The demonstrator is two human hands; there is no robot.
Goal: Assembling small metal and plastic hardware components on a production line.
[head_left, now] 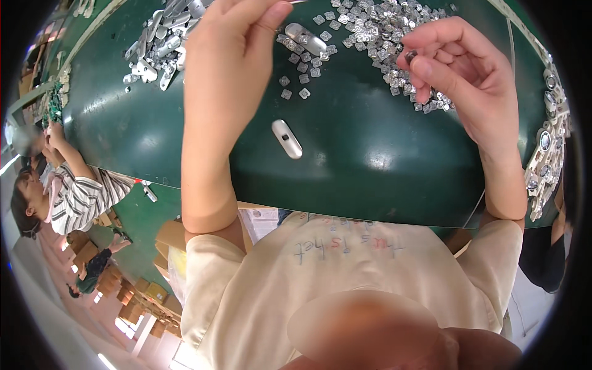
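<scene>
My left hand (237, 24) is raised near the top edge, fingers pinched on a thin silver piece that is mostly cut off by the frame. My right hand (453, 61) is curled over the edge of a heap of small square silver metal parts (376, 28), with one small dark-centred part (411, 56) pinched between thumb and forefinger. A single oblong silver metal casing (287, 139) lies alone on the dark green table (364, 160) between my forearms. Another such casing (305, 38) rests beside a few scattered square parts.
A pile of oblong silver casings (157, 46) sits at the table's far left. Round-faced metal parts (546, 148) line the right edge. Another person in a striped top (74, 197) works at the left end. Cardboard boxes (132, 296) stand on the floor below.
</scene>
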